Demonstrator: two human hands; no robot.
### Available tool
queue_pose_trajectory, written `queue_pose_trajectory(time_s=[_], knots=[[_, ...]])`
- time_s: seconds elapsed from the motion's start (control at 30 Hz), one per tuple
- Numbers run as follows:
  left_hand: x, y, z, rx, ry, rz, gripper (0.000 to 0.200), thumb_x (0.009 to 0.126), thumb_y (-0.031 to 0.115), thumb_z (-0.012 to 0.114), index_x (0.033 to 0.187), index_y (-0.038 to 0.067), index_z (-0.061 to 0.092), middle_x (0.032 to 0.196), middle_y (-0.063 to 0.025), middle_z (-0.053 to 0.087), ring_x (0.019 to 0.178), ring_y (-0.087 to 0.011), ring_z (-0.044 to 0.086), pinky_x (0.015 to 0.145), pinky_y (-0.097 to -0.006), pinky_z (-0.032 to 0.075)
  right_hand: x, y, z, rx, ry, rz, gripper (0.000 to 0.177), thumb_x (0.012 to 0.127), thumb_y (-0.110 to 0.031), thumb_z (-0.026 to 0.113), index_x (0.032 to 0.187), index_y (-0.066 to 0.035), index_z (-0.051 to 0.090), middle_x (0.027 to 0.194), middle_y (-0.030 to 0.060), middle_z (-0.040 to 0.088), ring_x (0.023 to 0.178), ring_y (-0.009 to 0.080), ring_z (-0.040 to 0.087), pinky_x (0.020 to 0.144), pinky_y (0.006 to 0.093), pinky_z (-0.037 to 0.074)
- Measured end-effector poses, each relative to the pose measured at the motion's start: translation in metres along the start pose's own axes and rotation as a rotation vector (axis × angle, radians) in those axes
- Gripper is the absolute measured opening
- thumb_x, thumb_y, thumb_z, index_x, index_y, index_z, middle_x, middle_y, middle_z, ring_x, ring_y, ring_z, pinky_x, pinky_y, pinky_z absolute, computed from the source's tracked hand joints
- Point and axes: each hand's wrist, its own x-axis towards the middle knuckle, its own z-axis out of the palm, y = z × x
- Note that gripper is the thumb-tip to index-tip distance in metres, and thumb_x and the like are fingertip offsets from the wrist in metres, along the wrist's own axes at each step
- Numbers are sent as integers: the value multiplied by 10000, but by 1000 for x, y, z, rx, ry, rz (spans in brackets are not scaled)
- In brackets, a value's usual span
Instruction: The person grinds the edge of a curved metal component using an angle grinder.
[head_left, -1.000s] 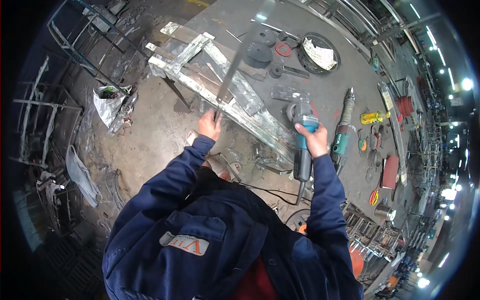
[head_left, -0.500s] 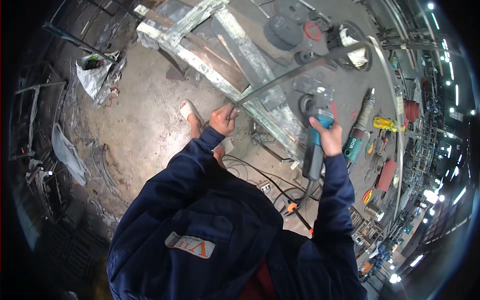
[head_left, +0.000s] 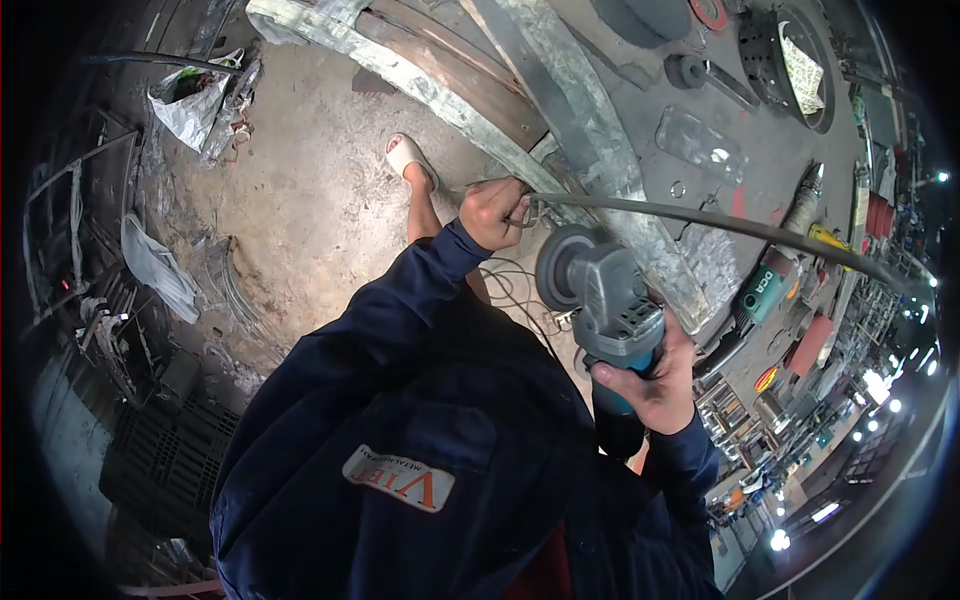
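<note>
My left hand is closed around the near end of a long thin metal rod, which has a small bent loop by my fingers. The rod reaches off to the right above the work frame. My right hand grips an angle grinder with a grey head and teal body. Its round disc faces left, below and right of my left hand, apart from the rod. Beyond both hands stands a worn, paint-spattered frame of beams.
A second green grinder lies right of the frame. Farther back are a black perforated basket, a clear plastic piece and a dark disc. A white sack sits on the floor at left. Cables lie below the frame.
The grinder has come closer to my body and turned, its disc now to the left. The rod has swung down toward the right. My left hand has shifted slightly right, and the view has moved.
</note>
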Motion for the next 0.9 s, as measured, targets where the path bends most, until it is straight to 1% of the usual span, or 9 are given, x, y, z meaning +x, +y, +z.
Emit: queue_pose_trajectory(time_s=[0.03, 0.13, 0.23, 0.47, 0.57, 0.67, 0.77, 0.83, 0.9], knots=[[2, 0, -1, 3, -12, 7, 76, 750, -39, 625, 765, -1, 560, 652, -135, 519, 562, -323, 566, 510, -393, 460, 6, -3, 5, 4, -5, -10, 811, 691, -59, 859, 1359, 65, 417, 1126, 132, 666, 1059, 179, 630, 972, 325, 460], [4, -1, -2, -14, -18, 17, 84, 740, -41, 627, 742, 1, 555, 647, -136, 515, 561, -321, 566, 508, -390, 458, 17, 2, 13, 25, -33, -40, 833, 680, -60, 864, 1364, 64, 405, 1131, 143, 666, 1054, 194, 644, 961, 328, 472], [4, -4, -2, -23, -22, 28, 104, 744, -27, 646, 727, 2, 548, 637, -132, 507, 552, -310, 562, 500, -387, 451, 22, 3, 17, 21, -53, -18, 850, 676, -63, 865, 1370, 64, 392, 1143, 156, 661, 1054, 206, 653, 951, 332, 481], [8, -4, -3, -64, -19, 73, 147, 745, -23, 677, 704, -3, 537, 622, -123, 490, 531, -293, 547, 479, -381, 440, 33, -5, 20, -68, -66, -36, 859, 670, -51, 858, 1376, 63, 383, 1147, 163, 659, 1064, 221, 654, 953, 339, 483], [7, -7, -4, -84, -41, 80, 162, 734, -25, 691, 694, -6, 535, 615, -122, 486, 523, -289, 544, 475, -381, 440, 35, -8, 20, -68, -78, -3, 862, 669, -51, 860, 1377, 64, 382, 1143, 167, 660, 1060, 233, 658, 950, 340, 485], [10, -6, -3, -78, -17, 86, 170, 720, -24, 701, 690, -4, 535, 605, -118, 476, 516, -280, 541, 471, -379, 437, 35, -8, 20, -15, -43, 45, 859, 665, -49, 863, 1371, 66, 387, 1172, 180, 637, 1078, 244, 641, 959, 349, 478], [9, -9, -1, -54, -7, 96, 175, 702, -24, 709, 688, -3, 536, 599, -113, 469, 510, -274, 536, 468, -374, 434, 37, -8, 16, -87, -55, 20, 847, 660, -39, 862, 1361, 67, 400, 1202, 186, 605, 1099, 251, 616, 970, 360, 470], [13, -6, -5, -32, -21, 106, 178, 693, -26, 712, 685, -3, 535, 596, -111, 465, 508, -273, 534, 465, -374, 430, 36, -7, 15, -44, -121, 59, 958, 632, 10, 853, 1429, 78, 325, 1306, 174, 548, 1206, 224, 550, 1035, 361, 433], [14, -6, -6, -7, -31, 116, 182, 683, -28, 715, 682, -2, 535, 593, -108, 461, 505, -272, 532, 463, -373, 426, 37, -6, 16, -43, -126, 52, 973, 621, 19, 850, 1433, 83, 317, 1315, 187, 542, 1218, 235, 546, 1042, 366, 429]])
